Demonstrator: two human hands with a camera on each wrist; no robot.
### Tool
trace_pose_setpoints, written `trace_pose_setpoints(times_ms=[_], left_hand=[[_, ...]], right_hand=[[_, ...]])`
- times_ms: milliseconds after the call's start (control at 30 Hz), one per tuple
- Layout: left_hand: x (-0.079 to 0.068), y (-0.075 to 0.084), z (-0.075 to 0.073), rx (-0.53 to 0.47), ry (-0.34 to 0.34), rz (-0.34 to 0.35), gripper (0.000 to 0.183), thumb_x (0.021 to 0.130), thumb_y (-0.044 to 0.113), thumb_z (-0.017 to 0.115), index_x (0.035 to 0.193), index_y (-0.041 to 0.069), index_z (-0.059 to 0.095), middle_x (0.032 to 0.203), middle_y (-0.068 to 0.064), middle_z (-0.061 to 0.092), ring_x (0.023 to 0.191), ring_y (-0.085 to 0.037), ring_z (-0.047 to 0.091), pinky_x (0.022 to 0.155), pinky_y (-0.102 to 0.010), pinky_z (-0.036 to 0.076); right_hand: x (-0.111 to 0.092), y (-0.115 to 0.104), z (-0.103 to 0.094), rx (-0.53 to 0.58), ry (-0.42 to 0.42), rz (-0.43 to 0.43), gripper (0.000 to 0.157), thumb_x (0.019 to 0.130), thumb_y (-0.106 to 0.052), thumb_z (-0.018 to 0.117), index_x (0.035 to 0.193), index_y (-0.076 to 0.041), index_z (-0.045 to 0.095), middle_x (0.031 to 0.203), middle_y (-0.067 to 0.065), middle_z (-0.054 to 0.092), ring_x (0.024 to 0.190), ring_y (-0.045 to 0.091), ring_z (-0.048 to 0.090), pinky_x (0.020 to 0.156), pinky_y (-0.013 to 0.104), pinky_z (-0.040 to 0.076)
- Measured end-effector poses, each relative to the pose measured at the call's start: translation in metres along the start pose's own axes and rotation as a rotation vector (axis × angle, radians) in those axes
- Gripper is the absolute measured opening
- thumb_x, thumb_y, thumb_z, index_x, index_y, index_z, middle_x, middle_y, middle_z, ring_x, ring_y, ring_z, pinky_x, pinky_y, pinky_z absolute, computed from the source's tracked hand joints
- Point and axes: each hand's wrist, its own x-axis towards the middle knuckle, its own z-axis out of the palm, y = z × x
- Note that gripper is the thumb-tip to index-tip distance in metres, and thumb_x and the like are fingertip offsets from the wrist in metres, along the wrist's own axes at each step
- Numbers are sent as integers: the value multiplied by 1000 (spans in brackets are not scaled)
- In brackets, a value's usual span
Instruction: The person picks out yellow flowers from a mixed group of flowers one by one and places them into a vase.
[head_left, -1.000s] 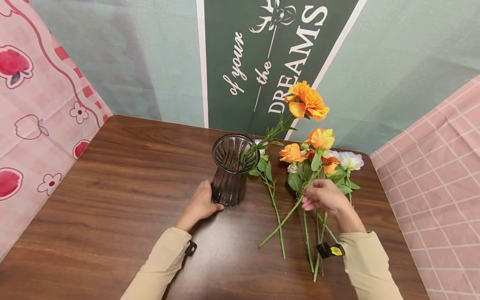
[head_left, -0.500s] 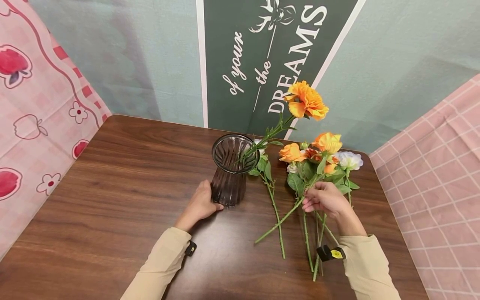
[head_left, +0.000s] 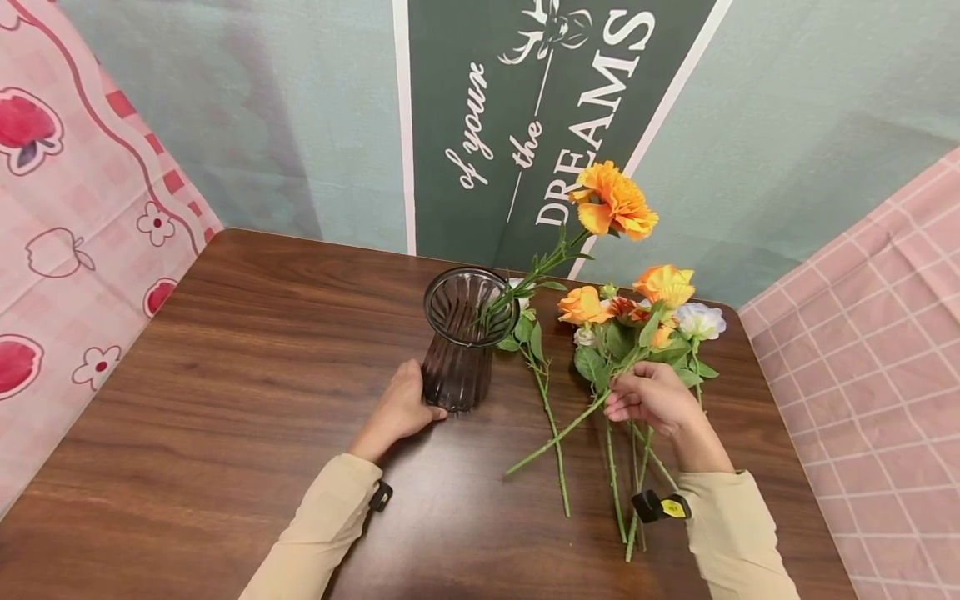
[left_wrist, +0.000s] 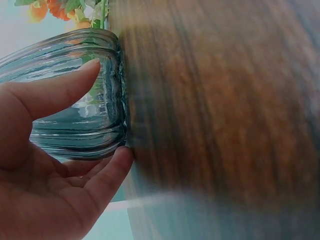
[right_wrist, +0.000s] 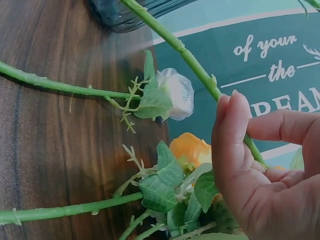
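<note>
By the left hand (head_left: 403,404), its far fingers shown only by the left wrist camera, a smoky ribbed-glass vase (head_left: 461,377) is gripped low on the brown table (head_left: 225,417). A white-petalled flower (right_wrist: 176,94), half hidden in the head view, is bared in the right wrist's. A slanting, green-stemmed yellow-orange flower (head_left: 665,286) is pinched by the right hand (head_left: 654,398).

Behind the brown table (head_left: 247,342), a dark green panel (head_left: 502,117) with white lettering (head_left: 602,96) stands between 2 pink cloths (head_left: 82,292).

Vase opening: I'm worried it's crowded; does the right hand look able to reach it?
Probably yes: one orange flower leans out toward the right hand's side, but much of the vase opening looks free.
</note>
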Motion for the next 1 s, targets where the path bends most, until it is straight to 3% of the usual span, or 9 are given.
trace_pose_setpoints(times_ms=[433,733,1000], left_hand=[[1,-1,-1,4,3,6,60,65,18,81,102,-7,42,98,-19,46,97,-34,47,88,-44,39],[0,-1,-1,4,-1,0,60,66,18,81,103,-7,41,99,-19,45,98,-34,47,89,-44,38],[0,-2,1,-1,0,-1,59,66,18,81,102,-6,42,98,-18,46,97,-32,47,88,-43,39]], right_hand=[[-8,-10,0,97,5,-89,13,88,7,37,84,8,49,65,10,62,59,18,64,59,31,53],[-12,-14,-5,248,-75,-167,22,90,10,35,80,4,54,67,15,62,63,24,65,61,34,53],[-17,-13,-7,310,-142,-228,23,90,11,34,83,5,55,70,17,64,65,25,65,62,34,53]])
